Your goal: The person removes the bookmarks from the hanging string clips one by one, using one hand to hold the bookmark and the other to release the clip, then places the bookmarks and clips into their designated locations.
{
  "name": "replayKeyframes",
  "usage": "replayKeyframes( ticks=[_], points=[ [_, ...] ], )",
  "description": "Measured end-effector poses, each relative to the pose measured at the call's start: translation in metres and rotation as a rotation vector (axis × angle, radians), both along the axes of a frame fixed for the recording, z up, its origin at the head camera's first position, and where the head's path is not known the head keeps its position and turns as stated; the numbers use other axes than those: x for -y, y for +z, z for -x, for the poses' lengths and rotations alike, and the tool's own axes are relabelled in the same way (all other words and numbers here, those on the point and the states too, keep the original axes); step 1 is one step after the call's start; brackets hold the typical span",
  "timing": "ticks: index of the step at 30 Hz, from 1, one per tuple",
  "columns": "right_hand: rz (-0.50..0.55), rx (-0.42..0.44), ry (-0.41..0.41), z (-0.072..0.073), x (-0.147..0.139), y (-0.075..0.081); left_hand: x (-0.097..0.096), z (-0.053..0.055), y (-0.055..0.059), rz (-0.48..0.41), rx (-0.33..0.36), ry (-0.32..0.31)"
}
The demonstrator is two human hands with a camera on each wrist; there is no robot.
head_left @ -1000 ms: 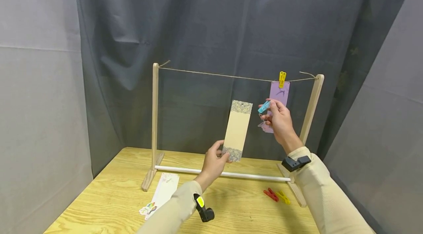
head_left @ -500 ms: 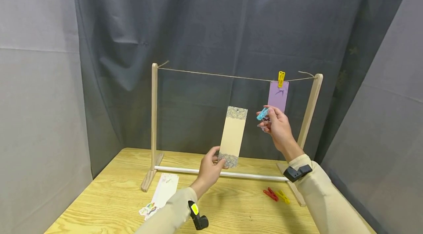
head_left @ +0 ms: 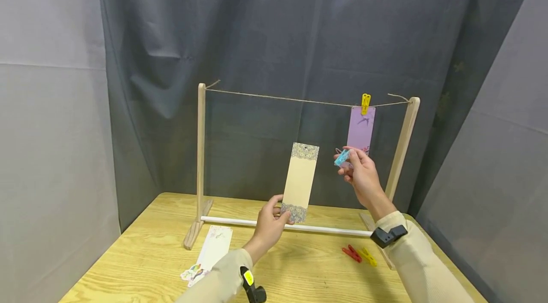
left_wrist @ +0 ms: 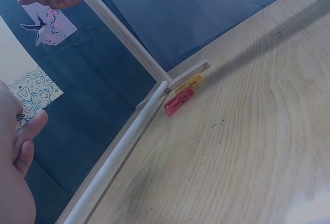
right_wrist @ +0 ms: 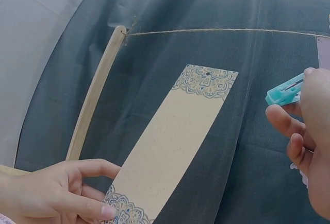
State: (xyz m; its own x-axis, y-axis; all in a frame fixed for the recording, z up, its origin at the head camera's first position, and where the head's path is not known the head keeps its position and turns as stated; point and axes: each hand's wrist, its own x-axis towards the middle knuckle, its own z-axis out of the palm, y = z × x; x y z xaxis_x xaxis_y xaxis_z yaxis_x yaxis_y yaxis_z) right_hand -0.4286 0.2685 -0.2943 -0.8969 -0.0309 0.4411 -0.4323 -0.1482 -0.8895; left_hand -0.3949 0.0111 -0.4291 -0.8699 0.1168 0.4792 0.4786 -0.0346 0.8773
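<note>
In the head view my left hand pinches the lower end of a cream bookmark with blue lace-pattern bands at both ends and a small hole near its top. The bookmark stands nearly upright, tilted slightly right, below the string. To its right, my right hand holds a light blue clothespin between thumb and fingers, its tip pointing left toward the bookmark. Behind that hand hangs a purple bookmark with a bird print, fixed to the string by a yellow clothespin; its lower part is partly hidden.
Wooden posts at both sides carry the string, and a white rod joins their feet. A red clothespin and another yellow clothespin lie front right on the table. A white bookmark lies at left, partly under the left sleeve.
Both hands have come down a little, the left also drifting left with the cream bookmark. The right hand still holds the blue clothespin, lower than before and farther from the string.
</note>
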Motion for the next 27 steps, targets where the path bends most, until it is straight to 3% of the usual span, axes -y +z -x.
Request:
replayKeyframes(
  ticks=[12,27],
  points=[
    [-0.019,0.007,0.010,-0.008,0.001,-0.014,0.008,-0.013,-0.006,0.023,0.007,-0.006],
    [0.021,0.036,0.008,-0.017,0.002,-0.036,0.032,-0.025,-0.017,0.043,0.023,0.007]
  ],
)
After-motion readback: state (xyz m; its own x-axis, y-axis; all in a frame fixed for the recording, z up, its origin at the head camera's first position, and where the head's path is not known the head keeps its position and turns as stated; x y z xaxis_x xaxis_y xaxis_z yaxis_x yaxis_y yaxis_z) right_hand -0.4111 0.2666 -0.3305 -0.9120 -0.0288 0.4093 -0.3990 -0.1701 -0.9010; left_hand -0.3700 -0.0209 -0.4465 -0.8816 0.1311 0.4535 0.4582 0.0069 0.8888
